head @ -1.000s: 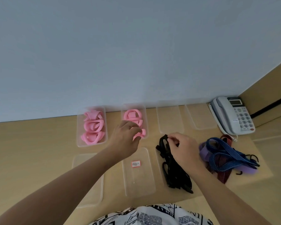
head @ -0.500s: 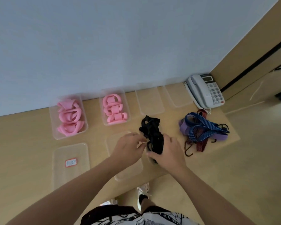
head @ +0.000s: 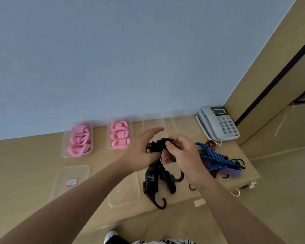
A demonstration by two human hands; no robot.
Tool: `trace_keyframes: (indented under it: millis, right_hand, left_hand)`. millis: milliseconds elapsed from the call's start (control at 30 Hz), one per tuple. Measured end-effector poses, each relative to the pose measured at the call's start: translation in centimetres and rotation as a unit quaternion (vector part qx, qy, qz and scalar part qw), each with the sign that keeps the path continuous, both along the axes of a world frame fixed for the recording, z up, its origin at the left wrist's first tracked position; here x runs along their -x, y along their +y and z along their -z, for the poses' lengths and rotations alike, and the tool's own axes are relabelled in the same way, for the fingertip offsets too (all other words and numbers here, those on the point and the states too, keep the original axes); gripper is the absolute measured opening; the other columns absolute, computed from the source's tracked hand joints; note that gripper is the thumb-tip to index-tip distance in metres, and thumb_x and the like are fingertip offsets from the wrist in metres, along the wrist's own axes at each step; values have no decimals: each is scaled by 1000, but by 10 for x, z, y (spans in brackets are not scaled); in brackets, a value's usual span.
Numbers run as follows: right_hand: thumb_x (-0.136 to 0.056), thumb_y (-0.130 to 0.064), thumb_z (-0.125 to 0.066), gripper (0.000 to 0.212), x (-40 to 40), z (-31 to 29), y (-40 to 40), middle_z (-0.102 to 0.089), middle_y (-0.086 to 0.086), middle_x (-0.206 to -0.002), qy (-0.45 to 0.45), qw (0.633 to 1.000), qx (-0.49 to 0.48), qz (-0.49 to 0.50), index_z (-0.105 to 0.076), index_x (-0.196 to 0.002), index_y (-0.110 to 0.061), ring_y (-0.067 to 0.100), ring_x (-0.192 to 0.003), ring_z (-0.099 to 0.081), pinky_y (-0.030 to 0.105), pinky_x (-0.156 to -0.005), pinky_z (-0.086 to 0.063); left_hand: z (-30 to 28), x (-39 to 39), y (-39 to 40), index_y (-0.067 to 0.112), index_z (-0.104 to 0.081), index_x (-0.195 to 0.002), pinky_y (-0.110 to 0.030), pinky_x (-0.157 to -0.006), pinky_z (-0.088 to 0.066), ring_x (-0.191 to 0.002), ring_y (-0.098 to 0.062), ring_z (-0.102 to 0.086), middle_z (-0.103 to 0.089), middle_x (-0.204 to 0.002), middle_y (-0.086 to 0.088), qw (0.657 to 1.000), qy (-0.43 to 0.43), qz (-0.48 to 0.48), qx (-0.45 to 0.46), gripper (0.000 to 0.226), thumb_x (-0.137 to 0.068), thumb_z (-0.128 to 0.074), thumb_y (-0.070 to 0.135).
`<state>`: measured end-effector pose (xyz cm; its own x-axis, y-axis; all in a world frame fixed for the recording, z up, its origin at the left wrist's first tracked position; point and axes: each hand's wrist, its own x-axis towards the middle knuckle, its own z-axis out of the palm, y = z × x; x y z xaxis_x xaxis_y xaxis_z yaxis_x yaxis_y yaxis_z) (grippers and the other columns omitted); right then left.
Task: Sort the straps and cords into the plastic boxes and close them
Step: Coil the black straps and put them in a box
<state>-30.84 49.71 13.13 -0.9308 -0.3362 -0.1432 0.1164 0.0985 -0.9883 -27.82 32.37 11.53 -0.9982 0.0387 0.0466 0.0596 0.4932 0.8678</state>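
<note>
A bundle of black straps with hooks (head: 156,175) hangs above the table, lifted by both hands. My right hand (head: 181,155) grips its upper end with curled fingers. My left hand (head: 141,152) touches the same end from the left, its fingers stretched out. Two clear boxes (head: 77,140) (head: 120,133) at the back left hold pink coiled straps. A pile of blue, red and purple cords (head: 217,159) lies to the right of my hands.
Clear lids (head: 71,182) (head: 123,192) lie flat near the front edge, one with a red label. Two empty clear boxes (head: 153,124) (head: 185,125) stand by the wall. A white telephone (head: 218,123) sits at the back right. The table's right end is near the cords.
The black bundle has risen off the table into both hands. My left hand left the pink straps and came to the bundle. The camera swung to the right.
</note>
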Motion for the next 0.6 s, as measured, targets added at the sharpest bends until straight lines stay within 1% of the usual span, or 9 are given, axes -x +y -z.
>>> trace_keyframes:
  millis: [67, 100, 167, 200, 267, 333, 400, 467, 600]
  right_hand:
    - [-100, -10, -58, 8, 1, -23, 5, -65, 14, -77, 6, 999, 28, -34, -66, -97, -11, 30, -58, -60, 37, -49, -54]
    - [-100, -10, -59, 9, 1, -33, 8, -65, 13, -77, 10, 998, 39, -44, -67, -97, -10, 29, -55, -58, 34, -45, -51]
    - [-100, -11, -59, 10, 1, -51, 15, -64, 11, -75, 19, 996, 64, -62, -67, -96, -8, 25, -52, -54, 29, -40, -43]
    - [-100, -11, -58, 12, 1, -59, 19, -63, 11, -75, 23, 994, 77, -72, -67, -95, -6, 24, -52, -52, 27, -38, -40]
    - [-100, -11, -58, 15, 0, -70, 28, -64, 10, -75, 30, 991, 98, -83, -69, -92, -8, 22, -53, -51, 26, -39, -36]
    - [-100, -11, -57, 18, -2, -74, 38, -63, 11, -74, 32, 989, 115, -82, -71, -89, -10, 22, -53, -50, 26, -40, -35]
    - [-101, -10, -57, 19, -5, -75, 47, -63, 12, -75, 34, 988, 126, -85, -71, -88, -10, 22, -52, -49, 27, -41, -37]
    - [-101, -12, -57, 21, -7, -76, 55, -63, 12, -75, 34, 986, 142, -85, -72, -86, -11, 21, -51, -49, 27, -41, -38]
    - [-99, -15, -58, 23, -6, -79, 67, -63, 11, -75, 43, 981, 165, -87, -72, -82, -17, 21, -52, -50, 30, -42, -40]
  left_hand:
    - [-19, 0, 9, 40, -63, -119, -21, -95, -47, -108, -4, -62, -68, -113, 20, 998, -9, 11, -57, 49, -74, -67, 23]
    - [-27, -1, 13, 37, -67, -109, -28, -88, -52, -96, -9, -66, -71, -99, 15, 997, -13, 10, -77, 36, -76, -69, 22]
    - [-42, -6, 17, 20, -70, -100, -46, -82, -54, -80, -25, -66, -70, -86, -7, 994, -26, -10, -108, 21, -79, -71, 17]
    - [-48, -10, 18, 13, -70, -99, -47, -78, -54, -75, -28, -65, -68, -82, -14, 992, -33, -21, -117, 19, -80, -71, 15]
    - [-57, -19, 20, 4, -69, -98, -32, -67, -50, -67, -23, -63, -65, -76, -14, 989, -48, -37, -132, 16, -84, -72, 11]
    - [-65, -32, 26, 1, -68, -91, -20, -60, -47, -62, -18, -62, -62, -69, -4, 989, -63, -33, -130, 9, -90, -72, 9]
    - [-69, -44, 32, 3, -67, -84, -21, -60, -47, -62, -18, -60, -59, -67, -4, 989, -74, -33, -124, 13, -89, -75, 12]
    - [-72, -58, 36, 4, -66, -80, -28, -65, -46, -66, -20, -58, -57, -69, -8, 990, -75, -47, -111, 18, -83, -80, 16]
    - [-71, -87, 39, 19, -71, -77, -29, -68, -52, -66, -20, -64, -61, -69, -2, 984, -55, -135, -103, 14, -88, -77, 11]
